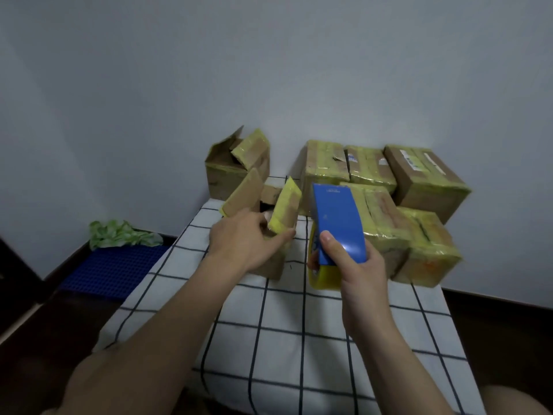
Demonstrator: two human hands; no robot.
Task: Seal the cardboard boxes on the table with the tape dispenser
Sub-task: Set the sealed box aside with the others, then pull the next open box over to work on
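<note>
I'd fold the flaps shut next.
My left hand grips the open box; right hand, just beside, clutches the tape dispenser.

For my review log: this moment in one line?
left hand: holds open cardboard box | right hand: holds blue tape dispenser | flaps: up, unsealed
</note>
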